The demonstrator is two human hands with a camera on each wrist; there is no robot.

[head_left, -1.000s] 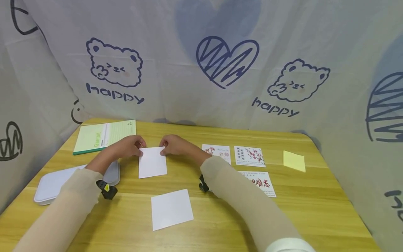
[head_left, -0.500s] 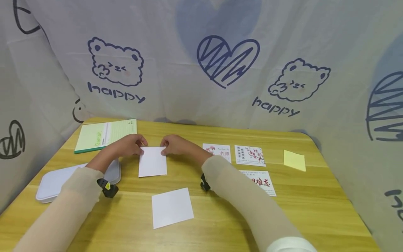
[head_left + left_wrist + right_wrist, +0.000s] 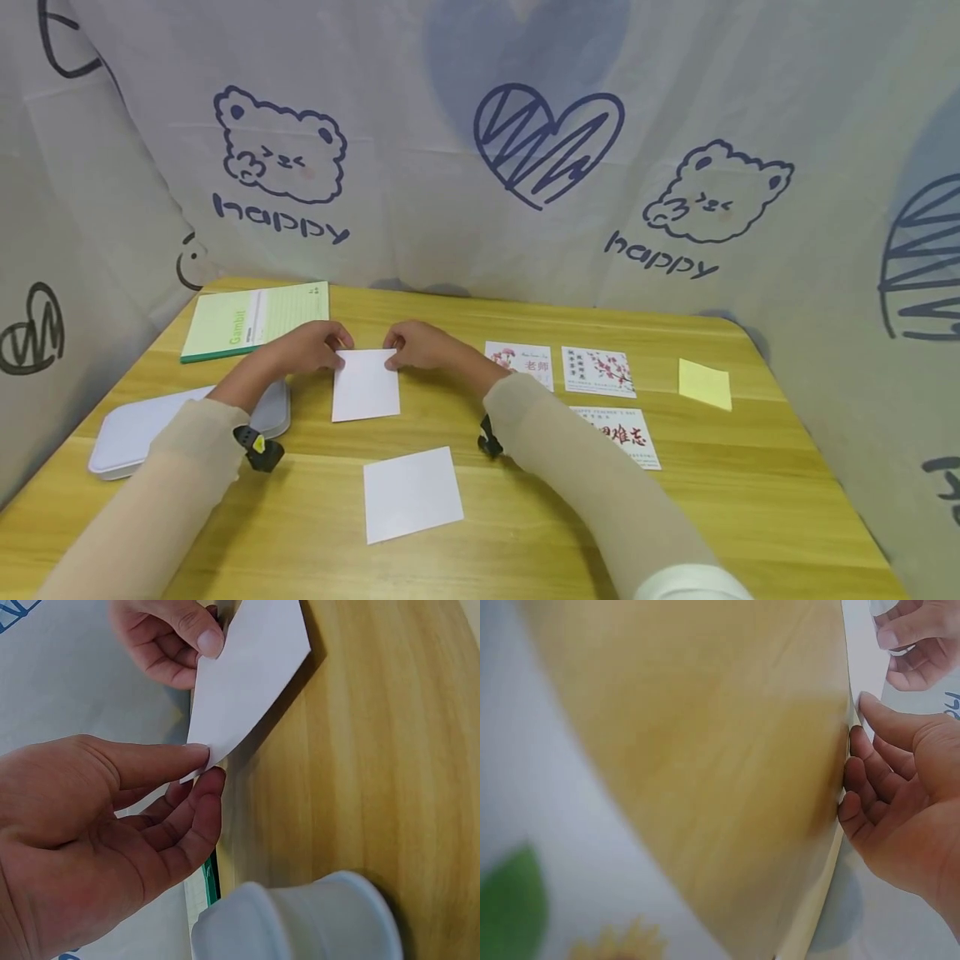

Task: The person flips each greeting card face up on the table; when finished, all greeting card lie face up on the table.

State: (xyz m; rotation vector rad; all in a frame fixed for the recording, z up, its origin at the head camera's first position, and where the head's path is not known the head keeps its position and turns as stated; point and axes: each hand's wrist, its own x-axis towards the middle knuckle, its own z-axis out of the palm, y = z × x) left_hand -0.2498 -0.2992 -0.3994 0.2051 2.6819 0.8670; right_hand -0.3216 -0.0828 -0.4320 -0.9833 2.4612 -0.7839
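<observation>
A blank white card is held by its far edge, one hand at each far corner. In the left wrist view my left hand pinches one corner between thumb and fingers, and the card stands tilted off the wood. The right hand grips the other far corner with thumb in front and fingers behind, seen also in the right wrist view. A second blank white card lies flat nearer the front. Whether the held card's near edge touches the table cannot be told.
On the wooden table a green notebook and a white case lie at left. Three printed cards lie at right, partly behind the right arm. A yellow sticky note lies farther right. A printed curtain hangs behind.
Both hands keep their pinch on the white card and stay almost in place. The whole view shifts very slightly; the other things lie as before.
</observation>
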